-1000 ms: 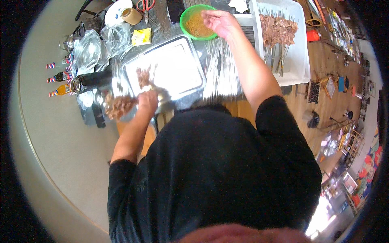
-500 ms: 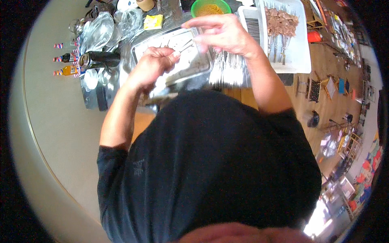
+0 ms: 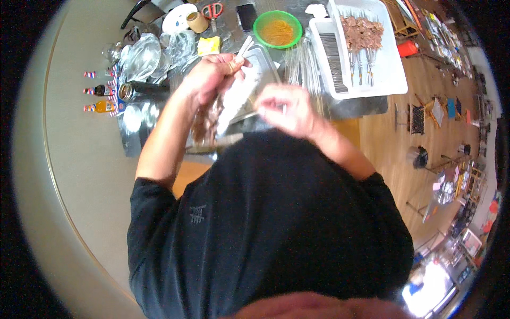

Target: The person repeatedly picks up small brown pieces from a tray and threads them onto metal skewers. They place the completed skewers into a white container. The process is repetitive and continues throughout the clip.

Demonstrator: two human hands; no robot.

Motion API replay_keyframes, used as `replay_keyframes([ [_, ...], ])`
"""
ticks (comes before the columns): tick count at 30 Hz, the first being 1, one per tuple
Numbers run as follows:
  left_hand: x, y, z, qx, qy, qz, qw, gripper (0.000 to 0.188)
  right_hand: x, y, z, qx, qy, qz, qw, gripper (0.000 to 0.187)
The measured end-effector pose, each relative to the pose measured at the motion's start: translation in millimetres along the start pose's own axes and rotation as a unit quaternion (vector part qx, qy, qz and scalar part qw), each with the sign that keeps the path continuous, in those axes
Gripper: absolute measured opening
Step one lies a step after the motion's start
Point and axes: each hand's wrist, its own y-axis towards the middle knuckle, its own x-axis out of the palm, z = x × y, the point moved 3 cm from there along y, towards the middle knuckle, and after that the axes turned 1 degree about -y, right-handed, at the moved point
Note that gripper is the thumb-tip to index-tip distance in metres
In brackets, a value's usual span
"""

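My left hand (image 3: 218, 77) is closed around a few thin, pale metal skewers (image 3: 245, 47), whose ends stick up above its fingers. Below that hand is a bright white blurred shape (image 3: 234, 106), and brown pieces (image 3: 206, 123) lie near the table edge. Behind the hand, part of a clear, shallow tray (image 3: 267, 59) shows. To the right, in front of my chest, my right hand (image 3: 289, 110) is curled and blurred by motion; whatever its fingers may hold is too small to make out. Loose silver skewers (image 3: 303, 69) lie beyond it.
A white bin (image 3: 397, 80) at right holds skewers with brown pieces, beside a narrower one with dark skewers. A green basket (image 3: 256, 36), red-handled scissors (image 3: 213, 11), yellow packet (image 3: 209, 46), dark phone-like slab (image 3: 246, 17), dark jar (image 3: 141, 91) and plastic bags (image 3: 143, 56) stand around.
My right hand has drawn back from the tray toward my chest. My left hand has moved up and right, its skewers now upright. The view has shifted, showing more of the table's far side.
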Motion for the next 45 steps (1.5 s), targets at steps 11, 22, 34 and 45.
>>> replay_keyframes([
  [11,23,-4,-50,0.175,0.598,0.069,0.779,0.020,-19,38,82,0.235,0.271,0.144,0.922,0.014],
  [22,25,5,-49,0.209,0.545,0.115,0.803,0.024,12,-3,66,0.360,0.311,0.034,0.879,0.011],
  [34,23,18,-79,0.186,0.610,0.042,0.769,0.042,12,-5,71,0.404,0.298,0.020,0.864,0.012],
  [45,17,34,-94,0.142,0.678,0.036,0.720,0.023,26,-11,97,0.413,0.291,0.000,0.863,0.005],
])
